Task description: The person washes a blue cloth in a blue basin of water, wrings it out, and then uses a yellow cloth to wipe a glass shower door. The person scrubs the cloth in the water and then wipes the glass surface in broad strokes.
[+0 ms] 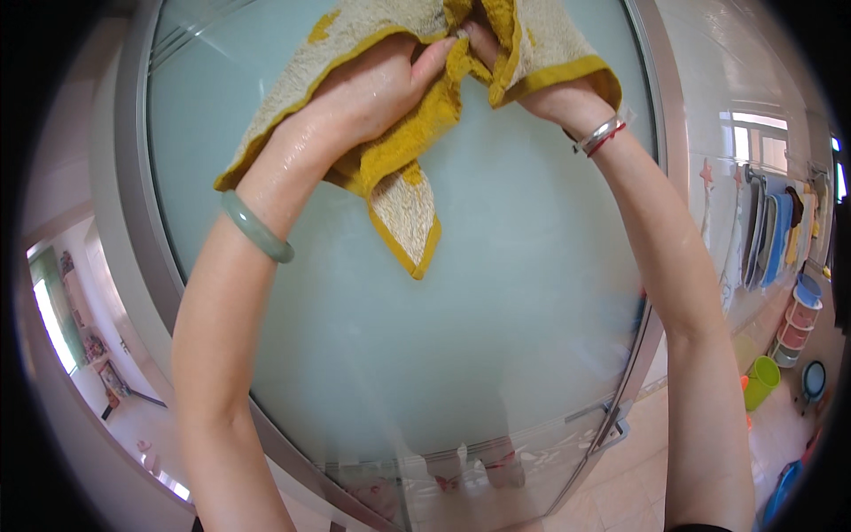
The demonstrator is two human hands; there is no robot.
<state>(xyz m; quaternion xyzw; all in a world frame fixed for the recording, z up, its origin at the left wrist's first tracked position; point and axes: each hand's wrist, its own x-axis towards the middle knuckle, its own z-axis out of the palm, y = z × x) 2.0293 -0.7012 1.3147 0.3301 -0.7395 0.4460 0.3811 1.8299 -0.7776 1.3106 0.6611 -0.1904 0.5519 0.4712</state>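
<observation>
Gripping a yellow fold of the cloth [403, 142], the left hand [377, 89] points its thumb inward – the right hand [560, 100] is mostly covered, so I cannot tell its grip. The cloth drapes over both hands, long axis crosswise from wrist to wrist, its loose corner hanging nearer the left – all in front of the frosted glass [417, 346].

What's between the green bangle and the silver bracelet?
In the head view: the hanging corner of the cloth, with glass on either side.
</observation>
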